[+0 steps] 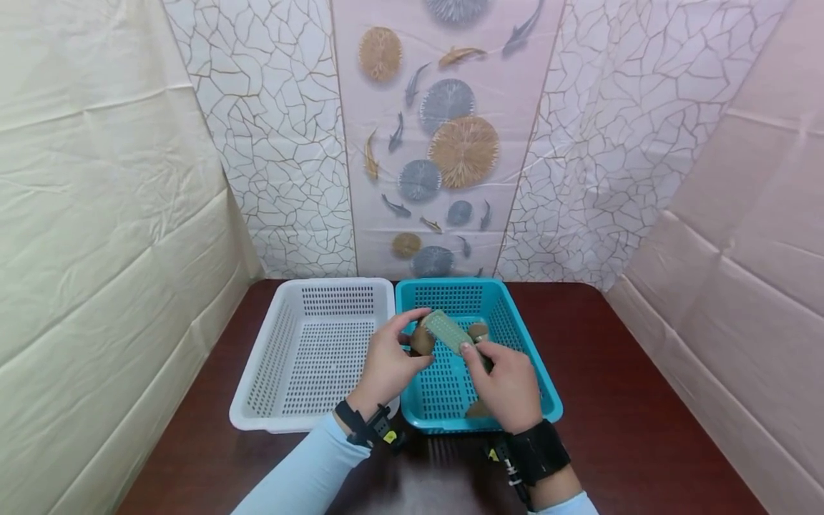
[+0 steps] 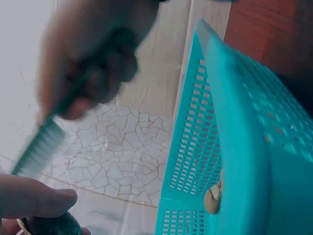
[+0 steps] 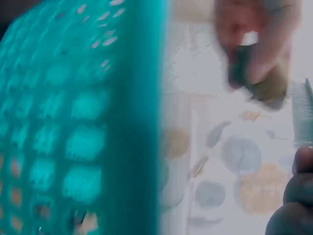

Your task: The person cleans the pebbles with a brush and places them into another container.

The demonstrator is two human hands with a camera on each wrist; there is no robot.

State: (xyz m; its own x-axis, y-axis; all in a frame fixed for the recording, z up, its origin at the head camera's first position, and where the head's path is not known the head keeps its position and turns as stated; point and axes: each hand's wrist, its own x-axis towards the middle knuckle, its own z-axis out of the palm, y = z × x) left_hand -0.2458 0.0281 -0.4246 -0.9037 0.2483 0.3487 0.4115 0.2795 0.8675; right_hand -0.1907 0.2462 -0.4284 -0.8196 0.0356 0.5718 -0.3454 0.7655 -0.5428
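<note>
My left hand [image 1: 388, 360] grips a rounded, brown, shell-like piece [image 1: 421, 341] between thumb and fingers, above the turquoise basket [image 1: 547, 379]. In the left wrist view the shell-like piece [image 2: 53, 225] looks dark and smooth with a pale edge; its exact kind is not clear. A green scrubbing brush [image 1: 448, 331] is gripped by the handle in my right hand [image 1: 511, 386]. Its head reaches toward the top of the piece, overlapping its edge in the head view. Pale bristles show in the left wrist view, where the right hand [image 2: 93, 58] is blurred.
Inside the turquoise basket lie a few more brown rounded pieces, one at the back right [image 1: 478, 330] and one near the front [image 1: 478, 409]. A white basket [image 1: 241, 400] stands directly to its left. Both rest on a dark red-brown table [image 1: 618, 400] before a patterned cloth backdrop.
</note>
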